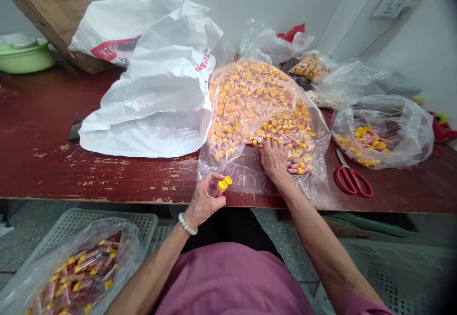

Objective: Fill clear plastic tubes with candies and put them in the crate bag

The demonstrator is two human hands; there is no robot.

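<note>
Left hand (pixel 205 203): fingers closed around two yellow-capped, red-and-white tubes (pixel 222 186), caps upward. Right hand (pixel 274 160), nearer the heap of similar tubes (pixel 264 91) in the clear plastic bag (pixel 239 173): palm down, half-curled at the heap's near edge; grasp indeterminable.

Along the front edge of the table (pixel 171 181), you wear a plain mauve-purple top (pixel 232 281), its matching sleeve (pixel 366 304) showing at your right, with black legwear (pixel 232 233) below and a bracelet (pixel 187 224) of pale, rounded, whitish-green beads around your left wrist.
</note>
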